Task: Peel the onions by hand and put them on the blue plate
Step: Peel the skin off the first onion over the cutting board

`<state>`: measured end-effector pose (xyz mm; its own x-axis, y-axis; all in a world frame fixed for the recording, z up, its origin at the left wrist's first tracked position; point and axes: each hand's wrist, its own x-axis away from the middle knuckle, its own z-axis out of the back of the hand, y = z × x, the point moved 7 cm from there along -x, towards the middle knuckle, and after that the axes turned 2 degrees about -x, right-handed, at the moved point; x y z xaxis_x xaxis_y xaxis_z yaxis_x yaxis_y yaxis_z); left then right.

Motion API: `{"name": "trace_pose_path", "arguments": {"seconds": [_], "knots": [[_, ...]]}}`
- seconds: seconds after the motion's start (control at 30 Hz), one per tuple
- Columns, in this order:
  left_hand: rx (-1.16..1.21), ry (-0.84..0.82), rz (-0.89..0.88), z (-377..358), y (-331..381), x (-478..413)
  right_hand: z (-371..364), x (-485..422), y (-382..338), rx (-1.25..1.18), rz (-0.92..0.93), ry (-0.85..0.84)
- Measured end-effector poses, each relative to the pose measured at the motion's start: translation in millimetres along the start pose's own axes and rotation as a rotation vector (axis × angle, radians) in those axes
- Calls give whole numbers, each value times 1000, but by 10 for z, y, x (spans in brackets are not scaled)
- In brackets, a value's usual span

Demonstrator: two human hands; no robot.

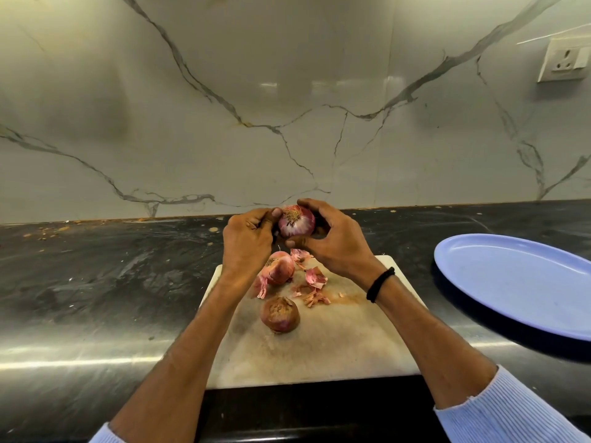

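Gripping the onion (295,223) firmly in the right hand (335,241), let the left hand (249,241), pinching its skin beside the root, strip downwards in long pieces.

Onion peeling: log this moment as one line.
left hand, right hand: hold onion, mostly peeled | cutting board: two onions, skins | blue plate: no onion seen

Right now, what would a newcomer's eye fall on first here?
A purple onion is held in the grip of the left hand and right hand, above the far end of the cutting board. A near onion and a far onion, both in skin, lie on that board among loose peels. The blue plate waits on the dark counter to the right, with nothing on it.
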<state>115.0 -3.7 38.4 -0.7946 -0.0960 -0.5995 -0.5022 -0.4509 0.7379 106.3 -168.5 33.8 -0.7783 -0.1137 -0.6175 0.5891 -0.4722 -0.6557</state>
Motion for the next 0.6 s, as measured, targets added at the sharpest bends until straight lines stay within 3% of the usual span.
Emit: {"name": "trace_pose_path", "arguments": {"seconds": [0.23,0.43,0.5,0.6], "knots": [[62,22,107,44,-53,-11,29,11,7,-188,-87,-14],[78,26,219,49,-153,-10,64,4,-1,-184,-75,-1],[-20,21,201,78,-161,-10,86,-4,-10,-138,-50,12],[-195,-9,37,84,-55,-28,97,-11,-4,-66,-23,23]]}}
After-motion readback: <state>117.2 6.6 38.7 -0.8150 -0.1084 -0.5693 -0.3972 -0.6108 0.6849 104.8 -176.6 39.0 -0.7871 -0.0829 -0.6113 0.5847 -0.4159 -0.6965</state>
